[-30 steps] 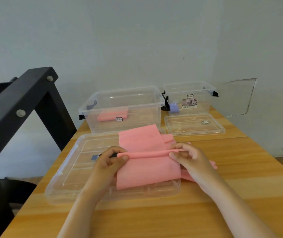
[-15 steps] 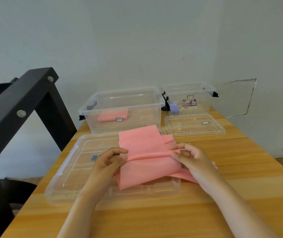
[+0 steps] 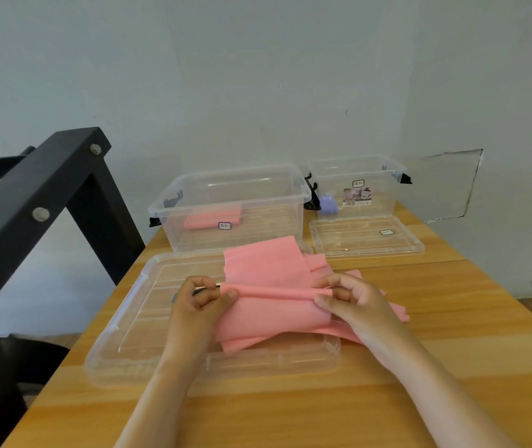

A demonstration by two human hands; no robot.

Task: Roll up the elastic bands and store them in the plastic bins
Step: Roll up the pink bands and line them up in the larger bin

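A pink elastic band lies across a clear bin lid in front of me, with a rolled ridge across its middle. My left hand pinches the left end of that ridge. My right hand pinches the right end. Part of the band hangs down below the ridge toward me. More pink band material spreads out under my right hand. Behind the lid stands a large clear plastic bin holding a rolled pink band.
A smaller clear bin with a purple item inside stands at the back right, its lid flat in front of it. A black metal frame rises at the left of the wooden table. The wall is close behind.
Both hands have lifted the fold in the band and tightened it into a raised ridge again. The near flap now hangs lower and more crumpled.
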